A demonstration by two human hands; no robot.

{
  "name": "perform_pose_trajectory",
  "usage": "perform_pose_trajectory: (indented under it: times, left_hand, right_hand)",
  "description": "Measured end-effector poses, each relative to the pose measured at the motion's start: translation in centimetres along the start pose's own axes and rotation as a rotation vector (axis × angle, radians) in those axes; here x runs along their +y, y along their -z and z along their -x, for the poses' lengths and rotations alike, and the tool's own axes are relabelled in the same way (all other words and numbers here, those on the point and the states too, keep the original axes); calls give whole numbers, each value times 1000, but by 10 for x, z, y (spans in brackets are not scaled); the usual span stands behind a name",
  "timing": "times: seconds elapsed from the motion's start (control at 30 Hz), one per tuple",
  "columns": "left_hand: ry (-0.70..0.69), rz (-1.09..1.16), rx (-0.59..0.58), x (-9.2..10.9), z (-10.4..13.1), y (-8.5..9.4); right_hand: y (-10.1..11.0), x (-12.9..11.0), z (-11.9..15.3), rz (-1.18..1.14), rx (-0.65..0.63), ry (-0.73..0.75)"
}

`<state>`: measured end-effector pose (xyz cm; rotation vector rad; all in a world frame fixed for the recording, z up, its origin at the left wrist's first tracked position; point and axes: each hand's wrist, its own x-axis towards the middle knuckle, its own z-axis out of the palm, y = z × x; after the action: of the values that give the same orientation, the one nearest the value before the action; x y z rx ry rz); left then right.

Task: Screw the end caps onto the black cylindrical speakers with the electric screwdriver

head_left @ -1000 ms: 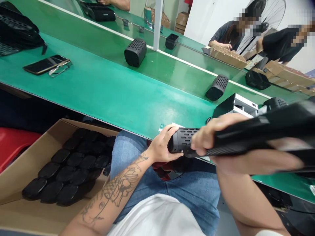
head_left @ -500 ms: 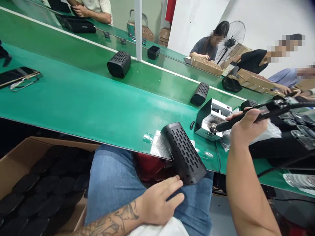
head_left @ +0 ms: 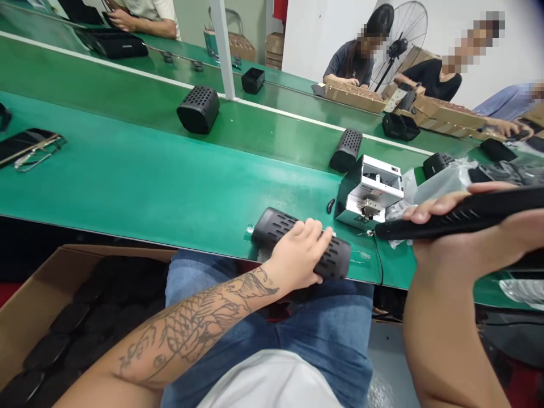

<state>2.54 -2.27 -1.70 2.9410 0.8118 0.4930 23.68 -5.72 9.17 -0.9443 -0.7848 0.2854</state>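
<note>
Where the left hand (head_left: 297, 249) lies: clasped over a black slotted casing (head_left: 272, 224), fingers bent across its top and thumb at the near side, as I see it from my distant post;
Casing: lying lengthwise at the near edge of a green table (head_left: 140, 198), close above denim-clad knees (head_left: 331, 328); how much of it rests on the tabletop I cannot make out;
Right hand (head_left: 463, 238): wrapped round the body of a long black tool (head_left: 429, 225), well to the right of the casing;
Tool tip (head_left: 369, 233): pointing left, near the lower front of a black-and-white machine (head_left: 365, 187) in my view; whether they touch I cannot tell;
Green strip beyond: two perforated casings, one left (head_left: 198, 110) and one right (head_left: 346, 150), well apart;
Table's far left: a phone (head_left: 21, 144) with eyeglasses (head_left: 40, 153) beside it;
Lower left: an open carton (head_left: 38, 294) holding rows of black pieces (head_left: 68, 317);
Background: several people seated at work before cardboard trays (head_left: 355, 97), a large fan (head_left: 397, 45) behind them
</note>
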Motion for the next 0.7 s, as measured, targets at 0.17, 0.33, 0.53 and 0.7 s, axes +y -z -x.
perform_pose_trajectory:
  times: [0.17, 0.33, 0.53, 0.7]
  left_hand:
    - [276, -105, 54, 0, -2, -9]
    - [286, -108, 55, 0, -1, -9]
    - [307, -63, 76, 3, 0, -7]
    - [306, -44, 69, 3, 0, -6]
  right_hand:
    - [5, -29, 34, -92, -472, -226]
    - [-13, -19, 50, -141, -495, -214]
    - [-19, 8, 53, -170, -477, -113]
    - [-23, 17, 54, -171, -471, -50]
